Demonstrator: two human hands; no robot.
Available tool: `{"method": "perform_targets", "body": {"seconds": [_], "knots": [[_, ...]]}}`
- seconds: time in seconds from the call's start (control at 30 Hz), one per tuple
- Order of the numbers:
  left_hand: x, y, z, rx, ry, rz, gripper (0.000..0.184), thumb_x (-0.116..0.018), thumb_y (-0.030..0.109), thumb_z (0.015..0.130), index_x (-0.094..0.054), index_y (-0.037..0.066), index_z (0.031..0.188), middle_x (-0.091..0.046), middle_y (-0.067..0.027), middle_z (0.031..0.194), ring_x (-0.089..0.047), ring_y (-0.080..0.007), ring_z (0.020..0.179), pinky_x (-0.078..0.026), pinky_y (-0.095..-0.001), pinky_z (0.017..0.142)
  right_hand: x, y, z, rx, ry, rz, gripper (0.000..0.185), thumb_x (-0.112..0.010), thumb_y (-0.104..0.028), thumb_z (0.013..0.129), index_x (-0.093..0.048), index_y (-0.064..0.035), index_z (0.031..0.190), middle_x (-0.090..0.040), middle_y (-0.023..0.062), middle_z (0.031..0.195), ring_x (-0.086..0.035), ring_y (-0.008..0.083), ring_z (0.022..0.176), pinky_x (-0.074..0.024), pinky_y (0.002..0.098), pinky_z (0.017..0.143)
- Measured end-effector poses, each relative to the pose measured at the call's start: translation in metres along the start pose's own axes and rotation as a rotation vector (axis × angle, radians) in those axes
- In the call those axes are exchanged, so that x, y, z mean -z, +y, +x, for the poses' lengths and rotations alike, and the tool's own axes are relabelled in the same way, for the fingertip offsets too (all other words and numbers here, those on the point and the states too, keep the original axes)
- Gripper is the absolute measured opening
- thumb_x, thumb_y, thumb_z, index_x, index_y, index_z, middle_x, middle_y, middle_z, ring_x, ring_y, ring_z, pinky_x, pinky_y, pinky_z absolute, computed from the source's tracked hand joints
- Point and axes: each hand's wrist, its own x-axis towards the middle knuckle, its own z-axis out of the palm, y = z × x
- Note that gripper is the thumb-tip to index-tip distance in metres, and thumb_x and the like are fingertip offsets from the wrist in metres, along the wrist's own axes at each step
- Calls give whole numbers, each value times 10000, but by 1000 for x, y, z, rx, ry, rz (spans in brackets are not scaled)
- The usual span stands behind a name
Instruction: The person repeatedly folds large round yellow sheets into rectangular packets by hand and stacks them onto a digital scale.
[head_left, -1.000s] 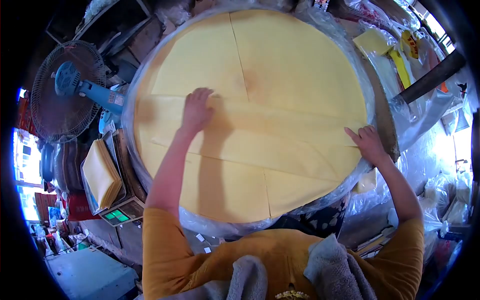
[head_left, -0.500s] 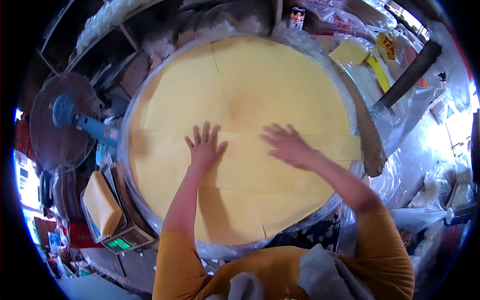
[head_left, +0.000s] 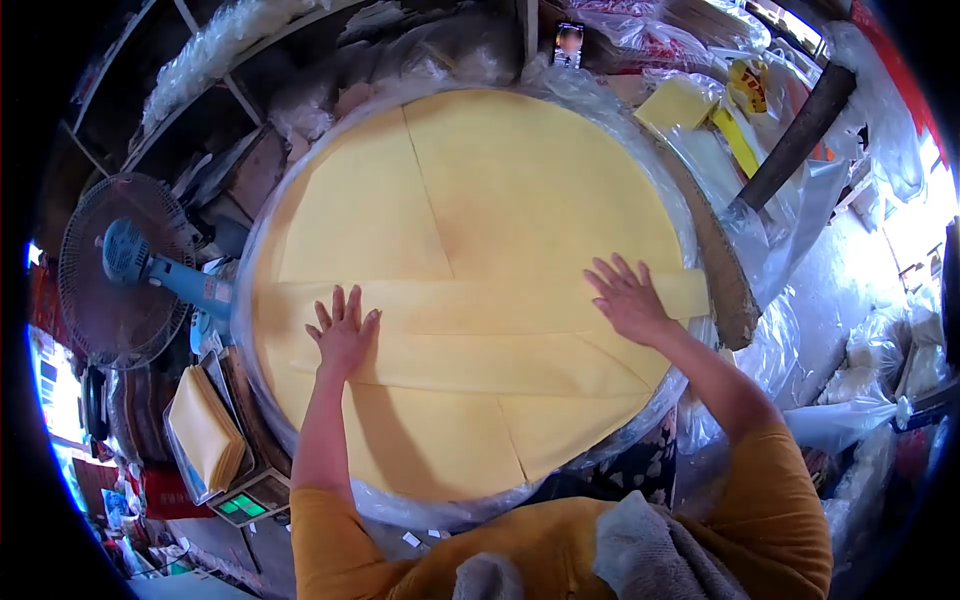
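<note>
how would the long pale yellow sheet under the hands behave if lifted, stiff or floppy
The long pale yellow sheet, material unclear, would probably sag when lifted: it looks thin and lies flat. It's likely light for its size, showing little thickness.

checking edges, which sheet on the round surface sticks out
The yellow strip crossing the middle: its squared end beside the right hand juts past the curved outline that the other sheets follow.

I have a passage over the yellow sheets point(head_left: 540, 190) between left hand point(head_left: 343, 345) and right hand point(head_left: 635, 305); a fan point(head_left: 128, 270) blocks the left side, a slanting dark post point(head_left: 795, 135) the right.
</note>
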Motion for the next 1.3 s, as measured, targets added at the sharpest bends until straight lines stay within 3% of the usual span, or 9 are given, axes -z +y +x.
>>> {"method": "perform_targets", "body": {"seconds": [0.1,0.23,0.47,0.67,0.87,0.97,1.0,1.1,1.3], "knots": [[-8,12,-8,41,-2,187,728,-452,603,850,-248,258,1458,-145,-99,1537,-42,-439,1396,-83,-720,1010,11,17,-11,-71,-43,39,504,-447,-293,942,-328,-147,1410,-290,67,1483,-216,275,1385,-177,577,1081],[-1,77,-80,-293,-70,135,766,-439,592,866,-195,196,1475,-78,-109,1544,-27,-429,1399,-111,-731,1000,23,29,-17,-133,-74,116,497,-452,-268,943,-323,-133,1404,-327,87,1457,-258,266,1365,-204,569,1074],[-31,112,-134,-525,-61,-46,739,-529,566,840,-279,231,1449,-106,-106,1539,-54,-404,1403,-52,-706,1017,8,43,-18,-52,62,74,443,-485,-238,926,-386,-91,1332,-459,100,1328,-403,259,1257,-289,560,1019],[-31,111,-99,-635,3,-42,680,-526,563,842,-349,243,1416,-203,-88,1518,-106,-376,1401,-51,-686,1035,23,52,-20,-50,106,100,237,-548,-198,863,-585,-59,1052,-611,125,1037,-572,278,1006,-449,416,839],[-14,95,-29,-646,-24,117,550,-567,215,842,-411,202,1369,-331,-73,1463,-257,-287,1374,-160,-650,1055,37,15,-51,-158,-419,428,135,-558,-138,814,-625,-32,865,-634,182,836,-627,342,781,-491,445,713],[-17,85,-49,-725,62,61,589,-537,19,778,-433,139,1345,-379,-80,1432,-308,-286,1351,-219,-566,1085,35,-22,-66,-8,-297,446,143,-525,-106,816,-625,-47,900,-646,178,910,-625,329,860,-492,426,752],[-21,81,-63,-733,47,24,595,-534,9,776,-421,119,1350,-366,-96,1437,-299,-290,1355,-226,-539,1091,37,-32,-65,31,-294,307,278,-485,-41,806,-603,-39,1058,-604,187,1101,-586,325,1001,-474,392,847],[-31,79,-102,-772,35,-81,615,-525,-24,770,-387,56,1364,-328,-144,1454,-270,-301,1368,-248,-460,1109,24,-53,-62,234,117,419,448,-460,10,797,-502,-16,1242,-483,190,1296,-473,332,1195,-390,383,998],[-34,81,-140,-769,-97,-157,654,-555,131,795,-322,84,1405,-271,-156,1481,-233,-313,1382,-201,-459,1124,-22,-69,-50,383,6,187,585,-464,30,794,-345,12,1367,-314,168,1449,-234,315,1378,-214,424,1126]]}}
